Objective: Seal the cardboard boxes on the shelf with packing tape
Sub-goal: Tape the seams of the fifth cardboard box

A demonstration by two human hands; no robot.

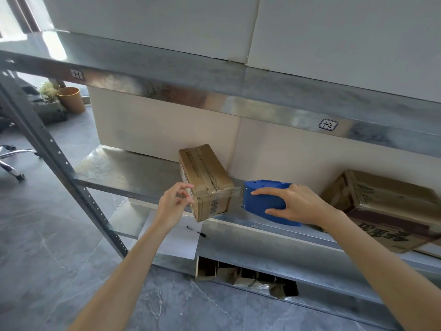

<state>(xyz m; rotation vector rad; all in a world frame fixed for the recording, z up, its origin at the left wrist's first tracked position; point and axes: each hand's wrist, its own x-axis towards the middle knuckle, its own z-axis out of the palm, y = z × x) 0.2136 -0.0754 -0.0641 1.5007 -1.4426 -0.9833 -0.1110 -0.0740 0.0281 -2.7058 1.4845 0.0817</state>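
A galvanised metal shelving unit (133, 168) is seen from above against a pale wall, standing on a grey marbled tile floor (47, 235). All positions are given from the small cardboard box (205, 181), which sits on the middle shelf with its near end jutting past the shelf's front edge. Clear packing tape (235, 191) is stretched from the box's near right corner to a blue tape dispenser (265, 201) just to the right of the box. The dispenser is gripped by the right hand (298, 204), with the fingers wrapped over its top and the thumb laid along its lower side. The left hand (175, 204) is held at the box's near left corner; its fingers are loosely curled, the fingertips (189, 200) touching or nearly touching the cardboard, and nothing is enclosed in it. Further right, beyond the dispenser, a larger cardboard box (391, 211) with printed lettering is set on the same shelf. Below the small box, a sheet of white paper (179, 242) with a black pen (199, 232) on it lies on the lower shelf. Under that shelf, flattened cardboard pieces (243, 277) can be made out. Above the small box, large white boxes (167, 25) fill the upper shelf. Far to the left, a wooden bin (71, 99) and a chair base (12, 161) are visible on the floor.
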